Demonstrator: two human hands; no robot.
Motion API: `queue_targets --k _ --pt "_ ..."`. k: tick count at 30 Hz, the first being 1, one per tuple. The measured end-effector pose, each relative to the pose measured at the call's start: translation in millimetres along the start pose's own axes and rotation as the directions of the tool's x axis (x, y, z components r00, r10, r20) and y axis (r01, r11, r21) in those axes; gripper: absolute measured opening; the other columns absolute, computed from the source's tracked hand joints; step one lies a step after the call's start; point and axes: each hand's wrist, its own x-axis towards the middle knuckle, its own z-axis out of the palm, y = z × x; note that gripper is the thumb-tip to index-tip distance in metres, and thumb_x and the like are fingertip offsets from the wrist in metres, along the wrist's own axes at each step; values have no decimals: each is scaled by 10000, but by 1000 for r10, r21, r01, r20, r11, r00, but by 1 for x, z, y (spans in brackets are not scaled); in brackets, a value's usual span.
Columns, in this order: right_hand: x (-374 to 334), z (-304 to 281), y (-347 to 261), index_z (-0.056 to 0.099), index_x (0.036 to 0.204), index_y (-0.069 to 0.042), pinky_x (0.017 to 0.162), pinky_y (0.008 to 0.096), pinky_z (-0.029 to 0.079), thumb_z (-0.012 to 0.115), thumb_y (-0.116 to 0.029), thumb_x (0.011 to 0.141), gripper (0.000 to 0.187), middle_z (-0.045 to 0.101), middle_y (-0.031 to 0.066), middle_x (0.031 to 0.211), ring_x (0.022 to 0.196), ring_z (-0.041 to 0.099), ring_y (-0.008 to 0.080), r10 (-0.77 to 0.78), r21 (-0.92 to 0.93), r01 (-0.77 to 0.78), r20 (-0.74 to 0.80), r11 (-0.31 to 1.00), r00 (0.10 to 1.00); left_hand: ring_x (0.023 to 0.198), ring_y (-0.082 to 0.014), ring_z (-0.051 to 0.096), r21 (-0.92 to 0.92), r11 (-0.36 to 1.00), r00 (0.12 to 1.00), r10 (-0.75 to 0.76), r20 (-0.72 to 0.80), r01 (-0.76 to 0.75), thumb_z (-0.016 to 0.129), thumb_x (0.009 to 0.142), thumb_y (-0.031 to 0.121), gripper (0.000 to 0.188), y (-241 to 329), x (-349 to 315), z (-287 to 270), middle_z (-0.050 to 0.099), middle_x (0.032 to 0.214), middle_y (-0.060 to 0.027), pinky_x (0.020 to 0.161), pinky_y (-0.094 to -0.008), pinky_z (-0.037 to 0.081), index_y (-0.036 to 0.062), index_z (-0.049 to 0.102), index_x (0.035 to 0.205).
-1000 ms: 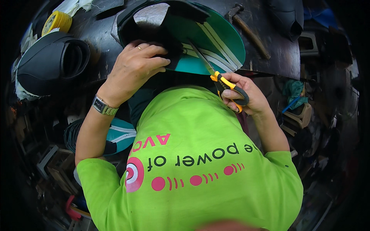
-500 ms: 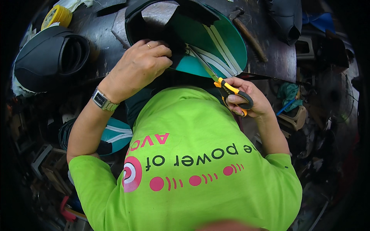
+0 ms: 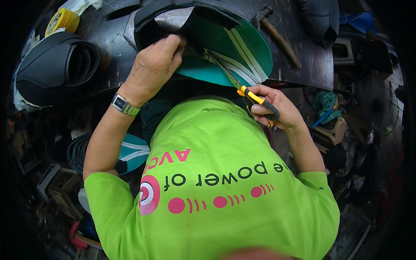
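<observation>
Scissors (image 3: pixel 241 90) with yellow and black handles were seen in the head view, held in the right hand (image 3: pixel 276 105), whose fingers and thumb were closed around the handles. The blades were pointed up and leftward over a green piece (image 3: pixel 255 43) with white stripes, their tips close to where its black part (image 3: pixel 210 19) began; whether the blades were slightly parted could not be told. The green piece was laid at the near edge of the dark table (image 3: pixel 316 71), with its lower rim jutting toward the green shirt (image 3: pixel 242 143). The left hand (image 3: pixel 156 60) was bunched at the black part, fingers and thumb drawn together, but what was pinched there could not be made out, as the fingertips were lost against the black.

A stray nick in the green piece or its stripes could be caused by a slip of the tips, since they were set so near the surface. If the black part were held too loosely, it could be shifted under the blades. The left fingertips could also be caught if they were brought nearer the tips. The hammer (image 3: pixel 281 41) was left lying just beyond the piece.
</observation>
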Motion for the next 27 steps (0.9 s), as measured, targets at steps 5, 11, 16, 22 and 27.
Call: queue_targets --k 5,11,16,22,27 --pt "-3 0 -3 511 1354 -6 494 218 451 793 -290 895 610 655 99 767 536 593 106 53 96 -77 231 992 971 867 -335 687 -66 996 998 -65 21 66 677 893 12 261 0 -3 -5 667 975 -146 740 -394 568 42 563 1126" --pt "8 5 -4 497 1324 1 508 257 481 726 -331 939 557 651 142 795 550 602 149 -4 267 -97 355 959 935 858 -315 685 -107 994 998 10 57 -4 695 878 4 258 3 -3 -9 657 973 -121 745 -373 572 38 571 1101" --pt "15 8 -5 499 1306 18 430 220 446 707 -281 957 504 631 131 748 516 591 121 23 285 -118 316 951 948 933 -293 678 -63 979 979 197 57 -194 737 838 11 282 2 -6 -12 636 1080 -121 800 -350 584 48 606 1085" --pt "12 7 -6 503 1294 15 417 187 448 738 -191 940 472 641 114 730 463 569 90 40 255 -101 232 962 972 977 -282 666 -43 980 978 198 63 -196 758 813 20 289 1 -13 -11 600 1178 -130 858 -359 585 45 630 1071" --pt "13 8 -8 542 1240 14 417 183 447 750 -148 929 408 643 88 705 461 566 75 67 179 -101 190 979 980 975 -279 666 -38 981 978 191 80 -189 759 817 30 281 -1 -14 -10 603 1174 -124 869 -363 585 47 634 1068"
